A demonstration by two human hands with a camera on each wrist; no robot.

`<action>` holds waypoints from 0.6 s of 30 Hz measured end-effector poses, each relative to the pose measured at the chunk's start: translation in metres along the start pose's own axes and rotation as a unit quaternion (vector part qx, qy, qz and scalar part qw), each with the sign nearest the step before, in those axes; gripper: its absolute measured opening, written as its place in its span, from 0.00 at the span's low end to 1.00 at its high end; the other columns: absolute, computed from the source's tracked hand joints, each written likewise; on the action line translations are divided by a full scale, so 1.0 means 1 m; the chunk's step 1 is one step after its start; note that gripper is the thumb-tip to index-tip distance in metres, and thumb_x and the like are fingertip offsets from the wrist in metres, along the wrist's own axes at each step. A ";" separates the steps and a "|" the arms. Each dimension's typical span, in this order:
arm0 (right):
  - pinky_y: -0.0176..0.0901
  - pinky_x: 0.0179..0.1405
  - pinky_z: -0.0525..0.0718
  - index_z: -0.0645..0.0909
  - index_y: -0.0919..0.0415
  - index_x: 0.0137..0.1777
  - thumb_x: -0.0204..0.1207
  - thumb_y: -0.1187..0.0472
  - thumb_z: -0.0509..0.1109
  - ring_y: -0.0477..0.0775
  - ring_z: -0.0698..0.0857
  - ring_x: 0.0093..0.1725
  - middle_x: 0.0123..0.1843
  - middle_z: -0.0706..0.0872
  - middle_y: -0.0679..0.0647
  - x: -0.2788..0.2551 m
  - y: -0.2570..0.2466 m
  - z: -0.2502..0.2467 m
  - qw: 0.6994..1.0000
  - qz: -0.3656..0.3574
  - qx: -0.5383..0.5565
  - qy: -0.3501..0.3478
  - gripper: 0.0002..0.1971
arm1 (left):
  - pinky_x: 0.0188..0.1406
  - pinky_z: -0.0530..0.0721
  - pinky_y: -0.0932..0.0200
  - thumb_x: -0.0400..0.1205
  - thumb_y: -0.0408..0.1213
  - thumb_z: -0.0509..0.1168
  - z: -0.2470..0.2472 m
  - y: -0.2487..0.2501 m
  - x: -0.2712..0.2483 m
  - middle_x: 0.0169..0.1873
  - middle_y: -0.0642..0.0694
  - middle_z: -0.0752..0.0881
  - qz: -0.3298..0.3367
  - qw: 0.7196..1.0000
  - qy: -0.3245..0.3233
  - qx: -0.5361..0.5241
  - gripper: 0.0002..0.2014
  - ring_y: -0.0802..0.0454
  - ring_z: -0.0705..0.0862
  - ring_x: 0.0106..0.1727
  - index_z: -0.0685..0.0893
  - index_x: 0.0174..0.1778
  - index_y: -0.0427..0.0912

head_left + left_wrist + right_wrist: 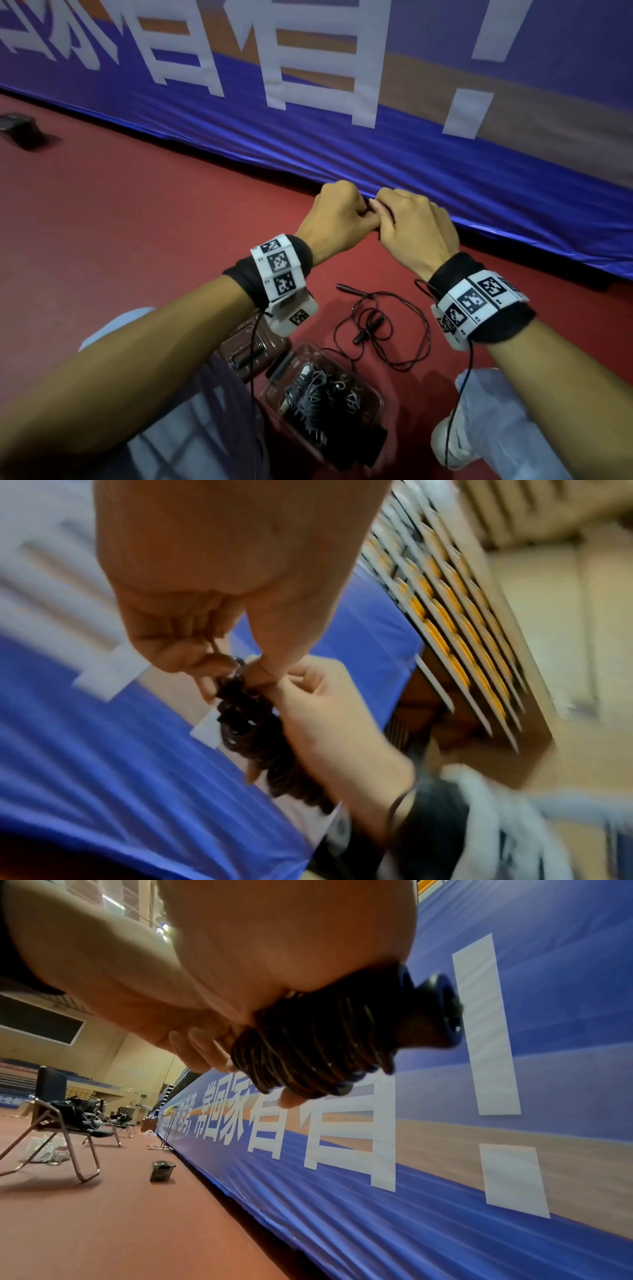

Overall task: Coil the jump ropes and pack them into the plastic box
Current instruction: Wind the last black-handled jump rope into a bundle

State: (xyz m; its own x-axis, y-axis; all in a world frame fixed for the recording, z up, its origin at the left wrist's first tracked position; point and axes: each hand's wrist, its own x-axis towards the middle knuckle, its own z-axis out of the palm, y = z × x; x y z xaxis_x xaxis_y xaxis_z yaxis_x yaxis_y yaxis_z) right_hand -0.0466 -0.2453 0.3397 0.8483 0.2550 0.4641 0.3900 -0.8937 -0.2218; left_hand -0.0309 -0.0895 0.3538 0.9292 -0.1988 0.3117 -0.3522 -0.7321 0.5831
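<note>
Both hands meet above the red floor and hold one black coiled jump rope [253,737]. My right hand [407,222] is wrapped round the bundle of coils [315,1047], and a handle end [441,1010] sticks out past the fingers. My left hand [342,212] pinches the rope at the top of the bundle [236,669]. A second black jump rope [376,329] lies loose and tangled on the floor below the hands. The clear plastic box [373,394] stands between my knees with coiled ropes inside.
The box's lid [246,346] lies on the floor left of the box. A blue banner wall [411,154] runs close behind the hands. A small dark box [162,1171] and folding chairs [68,1123] stand farther along the floor. My shoe [452,442] is right of the box.
</note>
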 end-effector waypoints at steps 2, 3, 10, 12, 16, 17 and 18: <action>0.50 0.29 0.77 0.78 0.55 0.48 0.90 0.49 0.57 0.62 0.82 0.34 0.39 0.82 0.49 0.000 0.002 0.000 1.000 -0.013 -0.001 0.015 0.14 | 0.24 0.69 0.56 0.73 0.45 0.69 0.000 0.002 0.003 0.23 0.29 0.79 -0.104 0.988 -0.022 -0.112 0.22 0.52 0.68 0.25 0.80 0.25 0.27; 0.49 0.28 0.76 0.79 0.55 0.48 0.90 0.50 0.57 0.61 0.81 0.34 0.39 0.81 0.49 0.000 0.003 -0.001 1.000 -0.020 -0.002 0.020 0.14 | 0.25 0.69 0.57 0.74 0.44 0.70 -0.002 0.006 0.004 0.24 0.29 0.80 -0.164 0.971 -0.040 -0.168 0.21 0.51 0.70 0.26 0.82 0.27 0.27; 0.54 0.33 0.82 0.81 0.51 0.51 0.89 0.48 0.58 0.55 0.80 0.35 0.39 0.81 0.47 0.001 0.014 -0.008 0.996 -0.081 0.044 -0.008 0.13 | 0.27 0.56 0.64 0.79 0.35 0.58 -0.021 0.002 0.018 0.29 0.50 0.70 -0.427 0.721 -0.273 -0.472 0.05 0.57 0.62 0.27 0.72 0.37 0.42; 0.55 0.36 0.83 0.82 0.50 0.51 0.89 0.48 0.59 0.52 0.80 0.36 0.40 0.82 0.46 0.002 0.018 -0.011 0.992 -0.094 0.087 -0.020 0.12 | 0.25 0.58 0.63 0.77 0.36 0.58 -0.025 0.003 0.018 0.30 0.49 0.69 -0.412 0.708 -0.291 -0.493 0.05 0.56 0.62 0.28 0.72 0.37 0.41; 0.56 0.41 0.84 0.83 0.48 0.52 0.88 0.47 0.61 0.50 0.83 0.41 0.44 0.83 0.44 0.004 0.020 -0.012 0.984 -0.091 0.141 -0.062 0.10 | 0.23 0.60 0.63 0.82 0.38 0.59 -0.022 0.009 0.014 0.29 0.47 0.69 -0.382 0.732 -0.251 -0.506 0.09 0.55 0.61 0.25 0.73 0.35 0.42; 0.57 0.43 0.85 0.83 0.47 0.52 0.88 0.47 0.61 0.50 0.83 0.42 0.44 0.83 0.44 0.005 0.020 -0.012 0.982 -0.085 0.155 -0.072 0.11 | 0.22 0.59 0.63 0.83 0.36 0.58 -0.019 0.010 0.013 0.28 0.48 0.69 -0.371 0.747 -0.233 -0.500 0.10 0.55 0.60 0.24 0.72 0.35 0.43; 0.56 0.44 0.85 0.83 0.46 0.51 0.88 0.47 0.61 0.49 0.84 0.42 0.45 0.84 0.44 0.006 0.021 -0.012 0.979 -0.075 0.173 -0.080 0.10 | 0.22 0.58 0.64 0.83 0.34 0.58 -0.016 0.011 0.012 0.28 0.49 0.69 -0.358 0.764 -0.215 -0.492 0.10 0.56 0.59 0.24 0.71 0.35 0.43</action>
State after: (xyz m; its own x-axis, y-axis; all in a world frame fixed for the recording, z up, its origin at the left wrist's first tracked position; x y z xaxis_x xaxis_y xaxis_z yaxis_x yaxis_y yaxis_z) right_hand -0.0376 -0.2670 0.3481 0.8065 0.4533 0.3796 0.5891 -0.6705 -0.4510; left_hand -0.0256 -0.0894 0.3761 0.7993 -0.3274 -0.5039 0.5469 0.0491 0.8357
